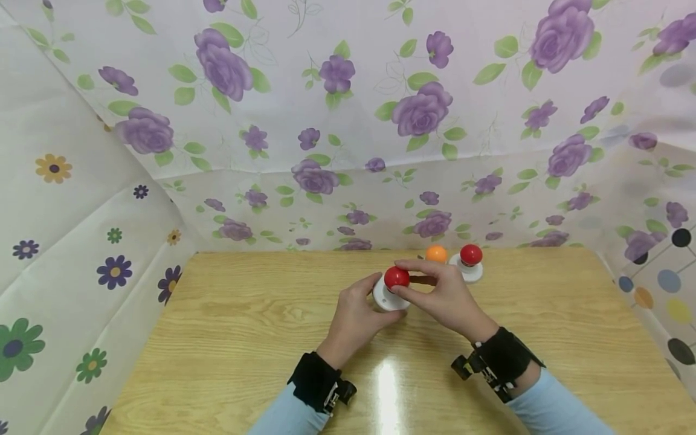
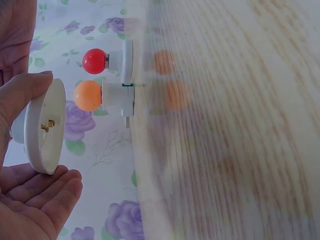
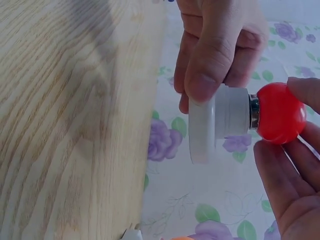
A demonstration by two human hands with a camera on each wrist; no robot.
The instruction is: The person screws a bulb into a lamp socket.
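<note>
A round white lamp holder [image 3: 230,112] is held up off the table by my left hand [image 1: 353,311], with thumb and fingers at opposite sides of its rim. Its hollow underside [image 2: 50,142], with small brass contacts, shows in the left wrist view. A red bulb [image 3: 281,112] sits in the holder's socket, a strip of its metal collar visible between glass and socket. My right hand [image 1: 443,302] pinches this bulb between thumb and fingertips. How far the bulb is screwed in cannot be told.
Behind my right hand, another red bulb [image 1: 470,254] stands upright in a white holder [image 1: 472,275] on the wooden table [image 1: 244,338]. Beside it is an orange bulb [image 2: 88,95] in a white socket. A flowered cloth [image 1: 304,205] hangs along the table's back edge.
</note>
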